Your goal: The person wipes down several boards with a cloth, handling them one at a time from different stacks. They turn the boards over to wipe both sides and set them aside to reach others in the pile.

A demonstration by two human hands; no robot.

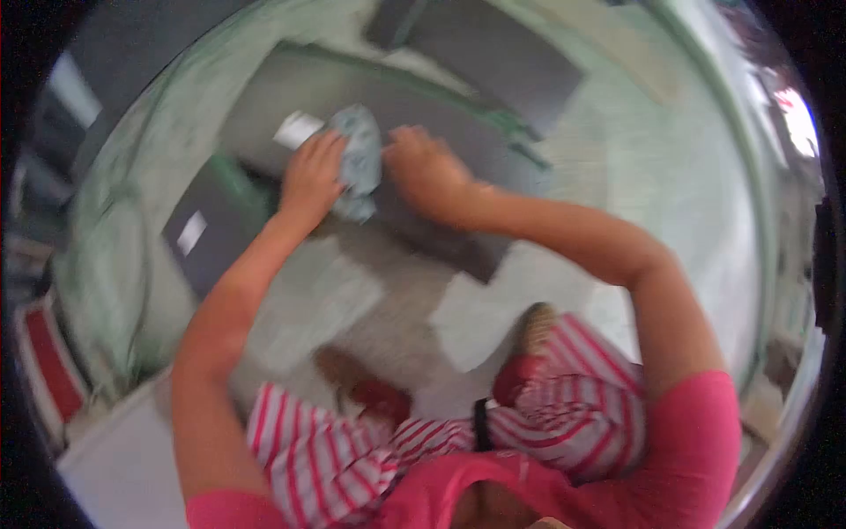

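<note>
A light blue patterned cloth lies bunched on a large dark grey panel. My left hand rests on the left edge of the cloth, its fingers against it, close to a white label on the panel. My right hand is just right of the cloth, over the panel, with its fingers curled. It is blurred, and whether it holds anything is hidden.
Another dark grey panel lies beyond, and a smaller one with a white label sits at the left. Green strips run along panel edges. My legs in striped trousers are below. A red and white object stands at far left.
</note>
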